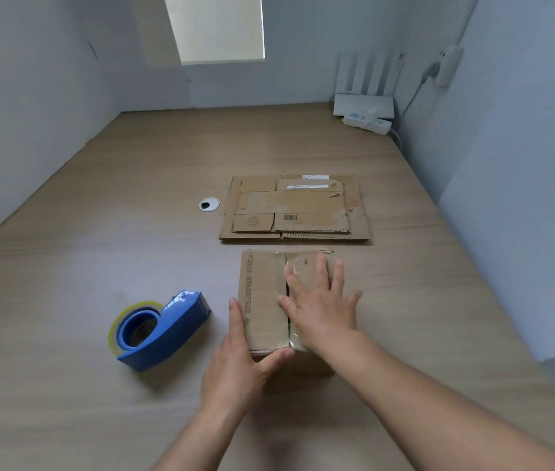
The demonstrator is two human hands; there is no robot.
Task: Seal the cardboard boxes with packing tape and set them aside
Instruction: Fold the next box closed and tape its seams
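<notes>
The head view looks down on a wood-grain counter [99,232] where a small closed cardboard box [260,300] sits near the person, with a strip of clear tape [294,266] running along its centre seam. The right hand [320,307] lies flat on the box top, palm down and fingers spread over the taped seam, grasping nothing. The left hand [235,362] braces the box's near left corner, fingers straight along the left side and thumb laid across the near top edge, not curled round anything. Left of the box, just apart from it, a blue tape dispenser [164,329] with a yellowish roll rests on the counter. Beyond the box lies a stack of flattened cardboard [294,209], with a round cable grommet [209,204] beside it. A white router [364,103] and power strip [367,122] stand in the far right corner.
</notes>
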